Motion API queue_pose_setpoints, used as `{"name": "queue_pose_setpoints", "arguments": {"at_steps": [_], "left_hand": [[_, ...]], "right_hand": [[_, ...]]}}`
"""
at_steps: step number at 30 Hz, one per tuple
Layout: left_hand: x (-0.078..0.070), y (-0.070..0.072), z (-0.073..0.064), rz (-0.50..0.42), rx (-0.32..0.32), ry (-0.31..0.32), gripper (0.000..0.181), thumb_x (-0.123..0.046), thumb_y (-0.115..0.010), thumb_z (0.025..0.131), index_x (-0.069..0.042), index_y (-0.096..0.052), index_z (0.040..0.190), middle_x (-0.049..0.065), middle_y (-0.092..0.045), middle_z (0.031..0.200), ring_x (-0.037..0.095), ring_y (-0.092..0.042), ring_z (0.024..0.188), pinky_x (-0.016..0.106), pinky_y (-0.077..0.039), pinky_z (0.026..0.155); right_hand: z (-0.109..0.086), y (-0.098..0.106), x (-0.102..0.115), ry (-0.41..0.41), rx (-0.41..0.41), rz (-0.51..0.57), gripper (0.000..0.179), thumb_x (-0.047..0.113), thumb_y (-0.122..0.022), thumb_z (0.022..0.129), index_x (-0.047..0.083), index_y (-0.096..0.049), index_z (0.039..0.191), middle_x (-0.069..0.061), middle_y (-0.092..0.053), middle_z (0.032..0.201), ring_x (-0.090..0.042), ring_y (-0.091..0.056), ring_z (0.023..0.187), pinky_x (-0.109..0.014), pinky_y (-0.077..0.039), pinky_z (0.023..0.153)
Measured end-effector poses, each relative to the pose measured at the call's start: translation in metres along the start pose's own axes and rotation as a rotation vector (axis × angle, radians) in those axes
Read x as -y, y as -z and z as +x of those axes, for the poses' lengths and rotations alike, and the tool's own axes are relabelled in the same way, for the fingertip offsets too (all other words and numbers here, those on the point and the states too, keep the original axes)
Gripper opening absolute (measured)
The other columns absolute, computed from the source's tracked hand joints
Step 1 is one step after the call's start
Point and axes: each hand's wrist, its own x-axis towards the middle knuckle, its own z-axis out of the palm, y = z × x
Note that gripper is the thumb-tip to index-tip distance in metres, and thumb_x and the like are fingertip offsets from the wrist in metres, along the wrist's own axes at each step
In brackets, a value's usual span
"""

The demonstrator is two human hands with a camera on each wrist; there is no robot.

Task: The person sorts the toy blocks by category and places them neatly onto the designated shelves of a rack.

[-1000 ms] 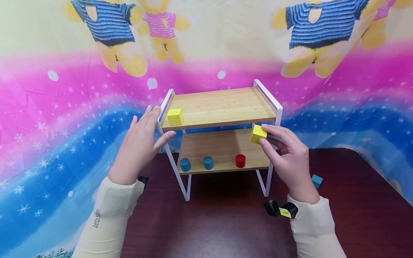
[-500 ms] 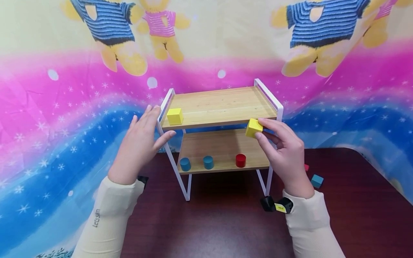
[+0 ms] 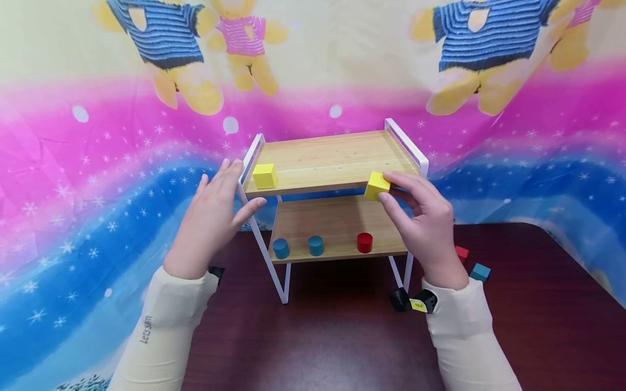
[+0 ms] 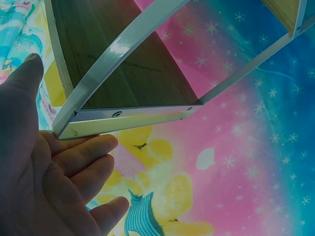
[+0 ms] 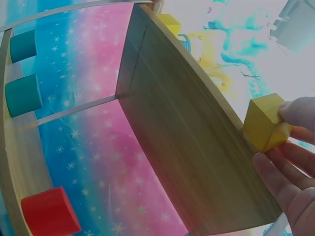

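Between thumb and fingers, my right hand [image 3: 420, 217] pinches a yellow cube [image 3: 377, 185] at the front edge of the upper shelf [image 3: 337, 157], toward its right end. In the right wrist view that yellow cube [image 5: 268, 122] overlaps the shelf's edge. My left hand [image 3: 210, 222] is held with fingers extended at the rack's left side; its fingertips lie right at the white frame [image 4: 123, 49] in the left wrist view. Another yellow cube [image 3: 265, 176] sits on the upper shelf's left front corner, near the left thumb.
On the lower shelf [image 3: 332, 217] stand two blue cylinders [image 3: 315, 246] and a red cylinder [image 3: 364, 243] along the front. A red block [image 3: 461, 253] and a blue block [image 3: 481, 272] lie on the dark table [image 3: 323, 336], right of the rack. A printed cloth [image 3: 313, 65] hangs behind.
My right hand has carried the yellow cube left and up toward the upper shelf's edge, uncovering the red block on the table. The left hand has stayed in place.
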Motion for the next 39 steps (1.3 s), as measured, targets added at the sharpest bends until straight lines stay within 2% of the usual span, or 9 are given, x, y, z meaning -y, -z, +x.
{"name": "queue_pose_setpoints", "arguments": {"at_steps": [6,15,20,29,39], "left_hand": [[0.000,0.000,0.001,-0.003,-0.001,0.002,0.083,-0.060,-0.050,0.087,-0.010,-0.026,0.149,0.014,-0.030,0.150,0.023,-0.015,0.142,0.052,-0.007,0.113],[0.000,-0.001,0.002,-0.001,0.008,0.013,0.084,-0.060,-0.051,0.087,-0.010,-0.025,0.149,0.014,-0.029,0.151,0.024,-0.015,0.142,0.053,-0.007,0.113],[-0.001,0.000,0.001,-0.005,0.009,0.020,0.083,-0.059,-0.052,0.087,-0.010,-0.026,0.149,0.014,-0.029,0.151,0.025,-0.015,0.142,0.054,-0.008,0.112],[-0.002,0.000,0.001,-0.003,0.002,0.021,0.083,-0.059,-0.052,0.087,-0.010,-0.027,0.148,0.014,-0.030,0.150,0.025,-0.016,0.142,0.053,-0.008,0.113],[-0.004,0.002,0.001,-0.005,0.006,0.028,0.083,-0.059,-0.052,0.087,-0.010,-0.026,0.149,0.014,-0.030,0.150,0.025,-0.016,0.142,0.052,-0.008,0.113]], "right_hand": [[0.006,-0.001,0.003,0.014,0.003,0.004,0.045,-0.006,-0.073,0.077,0.006,-0.064,0.120,-0.004,-0.062,0.120,-0.018,-0.058,0.110,-0.025,-0.050,0.088],[0.011,-0.003,0.004,0.029,0.006,0.008,0.045,-0.005,-0.073,0.077,0.007,-0.065,0.120,0.001,-0.063,0.118,-0.016,-0.059,0.107,-0.026,-0.050,0.087],[0.016,-0.004,0.006,0.042,0.019,0.008,0.044,-0.003,-0.072,0.079,0.008,-0.064,0.121,0.001,-0.063,0.119,-0.015,-0.060,0.107,-0.026,-0.050,0.087],[0.027,-0.005,0.031,0.002,0.020,0.036,0.038,-0.006,-0.069,0.080,-0.003,-0.063,0.117,-0.012,-0.063,0.116,-0.022,-0.061,0.106,-0.028,-0.050,0.087],[0.036,-0.009,0.041,-0.006,0.048,0.040,0.035,-0.004,-0.069,0.081,-0.004,-0.063,0.116,-0.012,-0.064,0.115,-0.020,-0.063,0.102,-0.032,-0.052,0.086]]}}
